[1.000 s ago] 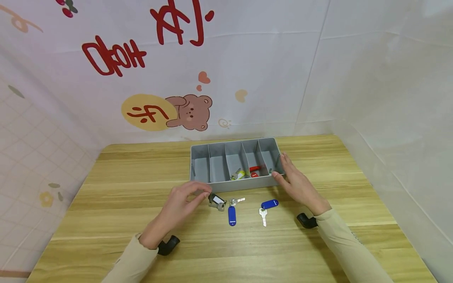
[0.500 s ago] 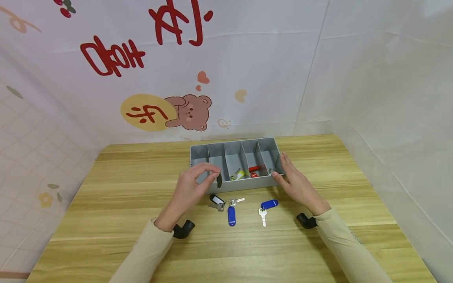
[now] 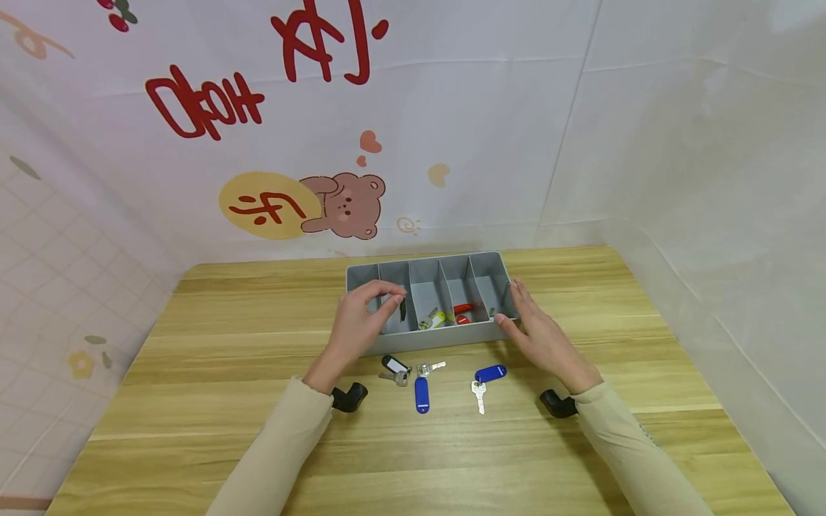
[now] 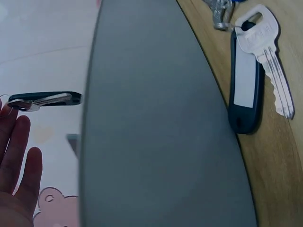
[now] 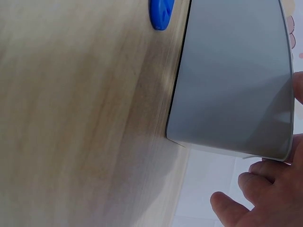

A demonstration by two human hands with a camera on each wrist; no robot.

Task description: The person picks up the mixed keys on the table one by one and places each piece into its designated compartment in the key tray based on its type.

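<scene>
My left hand (image 3: 355, 319) pinches a black key tag (image 3: 403, 309) at fingertip level, over the second compartment from the left of a grey divided tray (image 3: 452, 332). In the left wrist view, a silver key (image 4: 51, 99) hangs with that tag beyond the tray's wall. My right hand (image 3: 545, 337) rests against the tray's right end, fingers fairly straight along the side and thumb at the front rim. A yellow key tag (image 3: 439, 319) with a key lies in the middle compartment. Red key tags (image 3: 463, 308) lie in the compartment right of it.
Before the tray on the wooden table (image 3: 452, 459) lie another black key tag (image 3: 395, 364) with a key, and two blue key tags (image 3: 422, 395) with keys. A printed white curtain (image 3: 490, 143) stands behind the tray.
My left hand has lifted away from the table keys, carrying the black key tag forward and right over the tray. The right hand has stayed at the tray's right end.
</scene>
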